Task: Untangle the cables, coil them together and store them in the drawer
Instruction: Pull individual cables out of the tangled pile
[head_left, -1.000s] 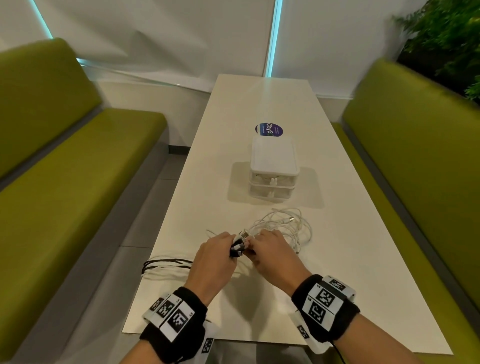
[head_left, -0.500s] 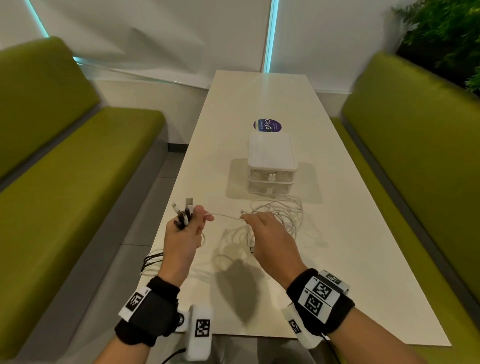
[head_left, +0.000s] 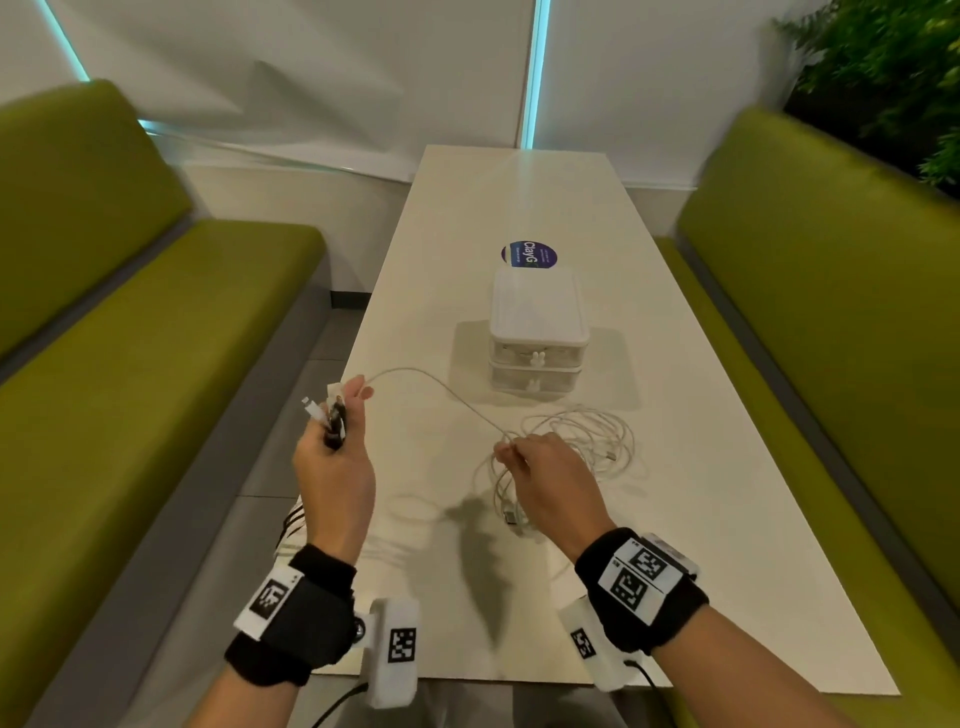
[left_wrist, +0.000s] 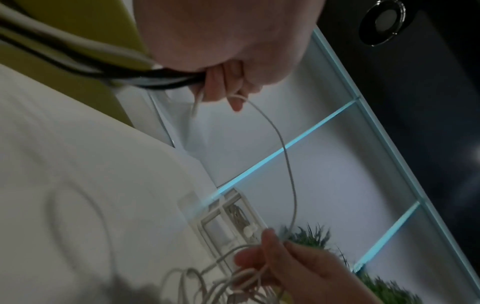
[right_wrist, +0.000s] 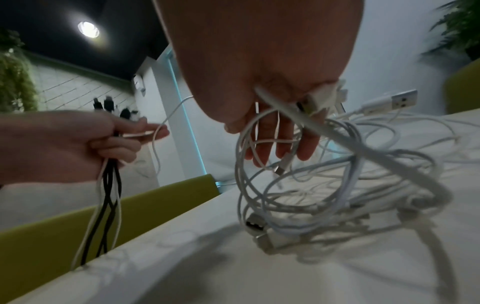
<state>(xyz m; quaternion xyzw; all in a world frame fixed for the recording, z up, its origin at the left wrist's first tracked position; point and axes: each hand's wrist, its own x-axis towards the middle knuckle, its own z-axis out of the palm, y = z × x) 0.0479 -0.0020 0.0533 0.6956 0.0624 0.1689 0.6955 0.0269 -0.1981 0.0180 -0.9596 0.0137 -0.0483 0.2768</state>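
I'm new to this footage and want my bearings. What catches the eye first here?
The left hand grips a bunch of black and white cable ends raised over the table's left edge. One white cable arcs from there to the right hand, which pinches it above the white tangle. Behind stands a small white drawer box.

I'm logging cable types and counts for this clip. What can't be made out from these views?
- Cable count in the left hand: head view, fingers cover the bundle.
- Plug types in that grip: all views, too small or blurred.
- White cable tangle: overlapping loops and the right hand hide separate cables.
- Drawer unit contents: head view, frosted fronts; left wrist view, blurred.
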